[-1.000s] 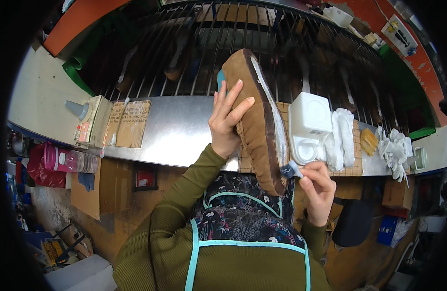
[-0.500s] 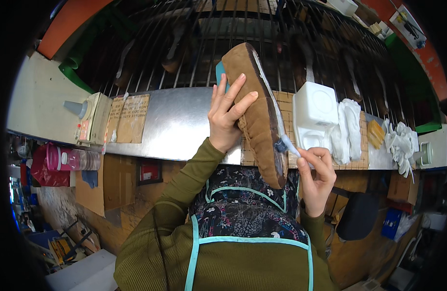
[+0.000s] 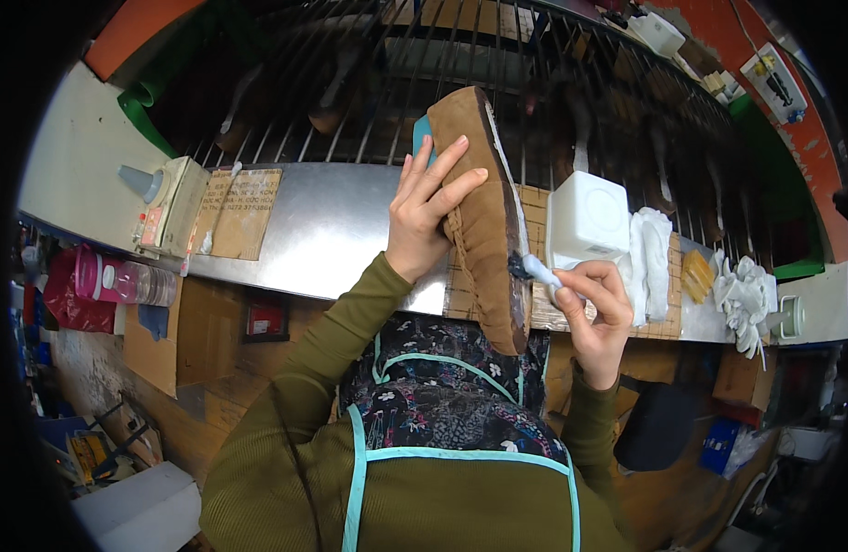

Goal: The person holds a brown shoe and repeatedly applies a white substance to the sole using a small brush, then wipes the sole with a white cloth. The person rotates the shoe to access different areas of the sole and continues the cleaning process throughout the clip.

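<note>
My left hand point(image 3: 422, 219) grips a brown suede shoe upper point(image 3: 477, 207), its fingers lying across the side. A bit of blue last point(image 3: 419, 136) shows at the upper end, beyond my fingertips. The upper is held nearly upright over the bench's front edge, and its dark underside edge with a whitish strip faces right. Between thumb and fingers, my right hand point(image 3: 600, 308) pinches a small brush point(image 3: 542, 271) with a pale handle. Its dark bristles touch the underside edge, toward the lower end of the upper.
A white plastic container point(image 3: 589, 213) stands right of the shoe, beside white gloves point(image 3: 651, 265). Farther right are a yellow block point(image 3: 697, 274) and a heap of white gloves point(image 3: 745, 293). Cardboard point(image 3: 246, 212) lies left on the metal benchtop point(image 3: 323, 230). Behind, a barred rack point(image 3: 401, 106) carries other shoes.
The shoe has turned slightly, so less of its underside shows. My right hand's brush handle lies flatter, its bristles still on the edge. The whole view has shifted a little.
</note>
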`<action>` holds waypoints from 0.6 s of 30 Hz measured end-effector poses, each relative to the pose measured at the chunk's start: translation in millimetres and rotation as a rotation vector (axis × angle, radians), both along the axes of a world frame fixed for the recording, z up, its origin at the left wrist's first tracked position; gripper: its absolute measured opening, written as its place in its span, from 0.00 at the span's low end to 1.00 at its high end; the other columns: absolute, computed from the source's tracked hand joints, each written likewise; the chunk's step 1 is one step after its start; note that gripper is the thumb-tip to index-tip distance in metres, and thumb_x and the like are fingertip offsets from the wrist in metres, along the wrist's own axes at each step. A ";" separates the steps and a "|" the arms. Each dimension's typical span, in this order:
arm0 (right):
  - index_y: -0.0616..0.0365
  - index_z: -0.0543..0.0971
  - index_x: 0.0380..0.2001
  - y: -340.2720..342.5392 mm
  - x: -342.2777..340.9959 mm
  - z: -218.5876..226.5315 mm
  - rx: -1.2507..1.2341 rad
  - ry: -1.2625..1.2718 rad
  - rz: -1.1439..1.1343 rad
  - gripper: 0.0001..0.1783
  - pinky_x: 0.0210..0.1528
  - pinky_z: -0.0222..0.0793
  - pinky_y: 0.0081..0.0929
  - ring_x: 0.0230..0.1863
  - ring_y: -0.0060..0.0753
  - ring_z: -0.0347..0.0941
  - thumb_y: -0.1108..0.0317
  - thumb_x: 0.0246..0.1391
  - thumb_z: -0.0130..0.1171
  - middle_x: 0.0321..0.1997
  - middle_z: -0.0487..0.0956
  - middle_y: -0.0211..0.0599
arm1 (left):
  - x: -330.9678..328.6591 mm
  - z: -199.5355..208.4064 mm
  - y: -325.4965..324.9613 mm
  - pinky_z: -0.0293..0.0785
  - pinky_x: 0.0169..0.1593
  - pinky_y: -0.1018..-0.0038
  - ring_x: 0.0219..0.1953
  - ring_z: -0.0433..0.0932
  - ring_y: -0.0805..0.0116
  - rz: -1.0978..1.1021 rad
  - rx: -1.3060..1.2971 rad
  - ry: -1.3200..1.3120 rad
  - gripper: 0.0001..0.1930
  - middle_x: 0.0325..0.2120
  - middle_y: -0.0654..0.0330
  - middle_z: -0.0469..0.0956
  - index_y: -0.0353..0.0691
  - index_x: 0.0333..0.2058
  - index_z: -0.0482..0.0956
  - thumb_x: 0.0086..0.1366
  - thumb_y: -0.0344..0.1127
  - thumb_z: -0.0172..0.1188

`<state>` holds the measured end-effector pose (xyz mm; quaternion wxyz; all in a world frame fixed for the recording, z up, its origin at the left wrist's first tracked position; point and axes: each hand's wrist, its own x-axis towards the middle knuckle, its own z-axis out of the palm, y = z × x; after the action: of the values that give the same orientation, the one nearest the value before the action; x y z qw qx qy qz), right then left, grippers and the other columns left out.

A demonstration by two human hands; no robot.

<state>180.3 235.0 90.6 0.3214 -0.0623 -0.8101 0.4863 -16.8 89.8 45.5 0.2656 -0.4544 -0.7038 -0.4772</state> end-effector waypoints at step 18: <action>0.64 0.83 0.35 19.9 2.5 21.0 -0.084 0.036 0.263 0.09 0.35 0.65 0.20 0.34 0.25 0.70 0.76 0.47 0.65 0.35 0.74 0.35 | -14.3 33.5 6.4 0.59 0.65 0.60 0.59 0.68 0.52 -0.125 -0.076 -0.123 0.32 0.58 0.56 0.69 0.49 0.53 0.73 0.46 0.30 0.72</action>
<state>182.8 255.0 111.6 0.2667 0.0398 -0.7843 0.5587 -31.2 96.2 79.0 0.1740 -0.4770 -0.7066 -0.4930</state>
